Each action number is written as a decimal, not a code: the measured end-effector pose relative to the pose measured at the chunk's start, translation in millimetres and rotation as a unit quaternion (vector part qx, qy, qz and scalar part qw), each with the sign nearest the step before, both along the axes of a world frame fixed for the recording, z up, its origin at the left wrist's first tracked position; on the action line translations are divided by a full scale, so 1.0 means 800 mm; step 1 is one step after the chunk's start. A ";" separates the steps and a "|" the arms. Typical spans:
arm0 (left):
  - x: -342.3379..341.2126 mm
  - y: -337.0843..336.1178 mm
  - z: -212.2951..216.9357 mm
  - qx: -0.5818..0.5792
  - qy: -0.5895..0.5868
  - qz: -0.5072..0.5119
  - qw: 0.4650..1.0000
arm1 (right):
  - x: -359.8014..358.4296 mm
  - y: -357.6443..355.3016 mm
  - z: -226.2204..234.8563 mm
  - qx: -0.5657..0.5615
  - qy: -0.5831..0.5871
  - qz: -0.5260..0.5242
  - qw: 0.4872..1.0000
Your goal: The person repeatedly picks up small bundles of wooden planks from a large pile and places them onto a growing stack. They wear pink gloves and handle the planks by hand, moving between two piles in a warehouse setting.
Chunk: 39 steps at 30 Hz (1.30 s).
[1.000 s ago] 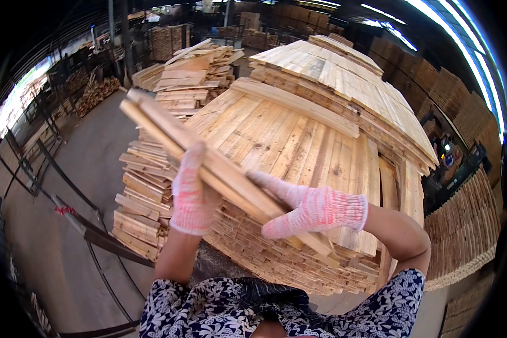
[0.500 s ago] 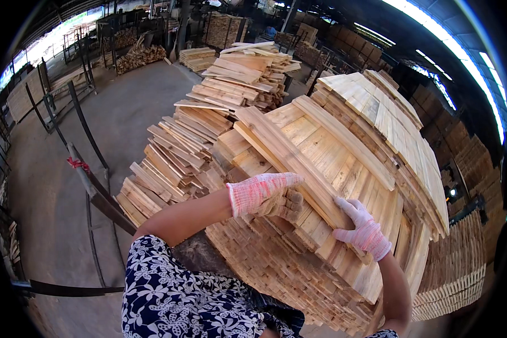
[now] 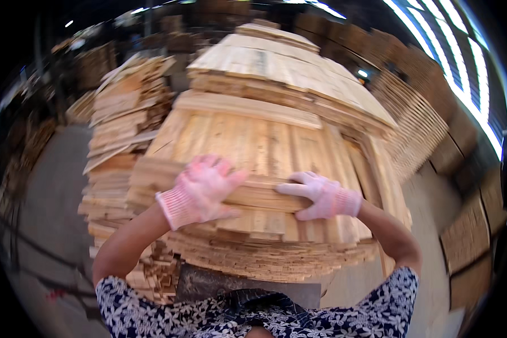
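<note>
A long wooden board (image 3: 259, 194) lies across the near part of a stack of pale boards (image 3: 265, 146). My left hand (image 3: 200, 188), in a pink and white knitted glove, rests palm down over its left part with the fingers spread. At the board's right end is my right hand (image 3: 324, 197), gloved alike, with fingers and thumb around that end. Motion blurs both hands, and their palms are hidden. Farther back on the stack, another loose board (image 3: 248, 110) lies crosswise, apart from my hands.
Behind rises a higher layer of boards (image 3: 298, 67). An uneven pile of planks (image 3: 118, 124) stands close on the left. More stacked wood (image 3: 405, 118) is at the right, with brown stacks (image 3: 467, 242) beyond a strip of floor. A dark flat surface (image 3: 248, 284) shows below the stack.
My view has swung right, so the stack now lies straight ahead. My left hand has gone from curled beside the board to spread over it. My right hand stays at the board's end.
</note>
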<state>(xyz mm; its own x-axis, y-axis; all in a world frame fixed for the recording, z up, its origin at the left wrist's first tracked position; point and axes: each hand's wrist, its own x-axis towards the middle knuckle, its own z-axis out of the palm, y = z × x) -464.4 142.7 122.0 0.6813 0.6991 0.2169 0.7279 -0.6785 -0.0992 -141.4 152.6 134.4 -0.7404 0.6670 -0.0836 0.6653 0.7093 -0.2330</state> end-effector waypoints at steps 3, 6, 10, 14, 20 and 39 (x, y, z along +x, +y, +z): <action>0.005 0.016 0.008 -0.130 0.028 0.048 0.990 | 0.002 0.008 -0.010 -0.011 -0.010 0.005 1.000; 0.009 0.022 0.011 -0.136 0.036 0.037 0.989 | 0.009 0.004 -0.022 0.011 -0.014 0.000 1.000; 0.007 0.014 0.014 -0.163 0.016 0.061 0.985 | 0.061 -0.012 -0.001 -0.010 0.012 -0.051 0.999; 0.022 -0.007 0.020 -0.142 -0.084 0.088 0.982 | 0.242 -0.009 0.013 0.127 -0.122 -0.430 0.886; 0.181 -0.037 0.048 -0.169 -0.240 -0.076 0.953 | 0.374 -0.019 -0.024 0.019 -0.026 -0.564 0.825; 0.644 0.062 -0.054 -0.158 0.014 0.098 0.983 | 0.558 0.011 -0.101 0.076 0.162 -0.513 0.840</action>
